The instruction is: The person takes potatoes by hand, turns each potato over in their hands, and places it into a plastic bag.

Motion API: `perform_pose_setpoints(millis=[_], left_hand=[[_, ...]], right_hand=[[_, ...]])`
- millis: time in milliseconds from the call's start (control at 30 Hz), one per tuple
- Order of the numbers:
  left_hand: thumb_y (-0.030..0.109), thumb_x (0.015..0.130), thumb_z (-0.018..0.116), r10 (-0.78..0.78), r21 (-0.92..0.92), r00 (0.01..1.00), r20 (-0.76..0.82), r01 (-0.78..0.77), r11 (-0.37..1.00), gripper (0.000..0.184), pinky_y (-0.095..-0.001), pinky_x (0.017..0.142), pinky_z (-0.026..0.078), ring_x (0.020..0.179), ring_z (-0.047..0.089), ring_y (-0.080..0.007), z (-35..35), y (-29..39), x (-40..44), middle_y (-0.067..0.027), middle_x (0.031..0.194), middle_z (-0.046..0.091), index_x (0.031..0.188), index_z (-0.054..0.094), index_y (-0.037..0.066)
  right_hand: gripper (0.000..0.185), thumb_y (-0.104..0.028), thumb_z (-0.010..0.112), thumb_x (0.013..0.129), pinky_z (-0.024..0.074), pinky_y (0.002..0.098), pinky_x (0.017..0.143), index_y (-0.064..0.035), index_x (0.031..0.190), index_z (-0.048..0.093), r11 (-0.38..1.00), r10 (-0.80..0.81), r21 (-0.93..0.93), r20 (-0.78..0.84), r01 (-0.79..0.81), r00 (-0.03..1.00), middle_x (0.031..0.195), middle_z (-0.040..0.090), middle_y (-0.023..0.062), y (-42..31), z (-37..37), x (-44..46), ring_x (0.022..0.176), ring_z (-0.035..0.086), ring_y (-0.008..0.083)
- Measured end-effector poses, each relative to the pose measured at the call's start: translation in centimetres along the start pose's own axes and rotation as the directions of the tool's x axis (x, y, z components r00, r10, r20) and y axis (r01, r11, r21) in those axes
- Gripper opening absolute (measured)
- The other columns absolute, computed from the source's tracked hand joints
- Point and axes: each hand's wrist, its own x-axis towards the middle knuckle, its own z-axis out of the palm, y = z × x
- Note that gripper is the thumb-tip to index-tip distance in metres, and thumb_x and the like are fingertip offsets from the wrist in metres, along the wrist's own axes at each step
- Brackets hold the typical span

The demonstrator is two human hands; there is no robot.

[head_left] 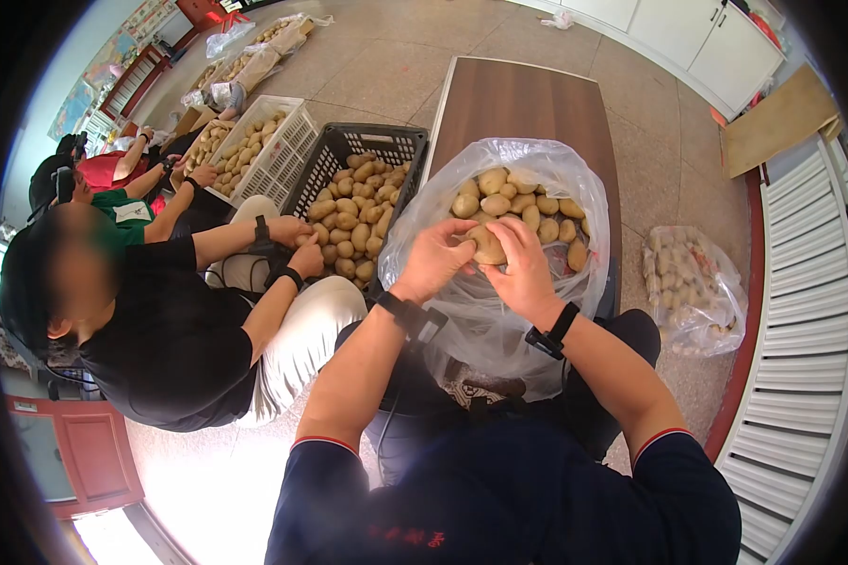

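Observation:
Both my hands hold one potato [487, 246] between them, over an open clear plastic bag [410, 226]. My left hand [438, 257] grips it from the left, with thumb and fingers closed on it. From the right, my right hand [521, 270] closes its fingers round the same potato. More potatoes [528, 202] lie inside the bag, behind and to the right of my hands. The bag rests on the near part of a brown table [518, 99] and hangs down toward my knees. Wristbands with small devices sit on both my wrists.
At my left a co-worker [160, 320] in a black top reaches into a black crate [325, 141] of potatoes. Farther left stand a white crate [283, 141] and other people. A tied bag of potatoes [693, 287] lies on the floor at right, beside a white radiator [801, 330].

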Motion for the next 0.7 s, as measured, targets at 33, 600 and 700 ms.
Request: perform_pose_setpoints(millis=[33,600,700], left_hand=[[0.006,0.086,0.062,0.007,-0.003,1.000,-0.004,-0.007,1.000,0.038,-0.0240,0.062,0.054,0.068,0.063,-0.0124,0.0,0.0,0.0,-0.0098,0.099,0.066,0.121,0.057,-0.006],[0.004,0.092,0.058,0.086,-0.116,0.996,-0.001,-0.085,0.990,0.039,-0.0245,0.069,0.055,0.072,0.066,-0.0145,0.2,0.2,-0.4,-0.0103,0.100,0.067,0.129,0.055,-0.003],[0.002,0.093,0.056,0.160,-0.213,0.987,0.032,-0.150,0.966,0.039,-0.0261,0.076,0.057,0.081,0.067,-0.0164,0.3,0.2,-0.5,-0.0104,0.104,0.066,0.131,0.053,-0.002]], right_hand=[[0.061,-0.003,0.075,0.068,0.0438,0.0423,0.098,-0.0036,0.125,0.053,1.000,-0.007,0.000,-0.003,0.007,1.000,0.125,0.051,0.0157,0.0,0.0,0.0,0.117,0.051,0.0362],[0.059,-0.001,0.073,0.070,0.0421,0.0418,0.100,-0.0033,0.125,0.053,0.990,0.016,0.139,-0.072,-0.006,0.997,0.125,0.052,0.0150,-0.3,-0.5,1.0,0.118,0.050,0.0362],[0.059,0.001,0.071,0.071,0.0427,0.0410,0.100,-0.0031,0.126,0.051,0.977,-0.004,0.213,-0.078,0.021,0.997,0.127,0.052,0.0155,-0.2,-0.6,1.2,0.119,0.050,0.0361]])
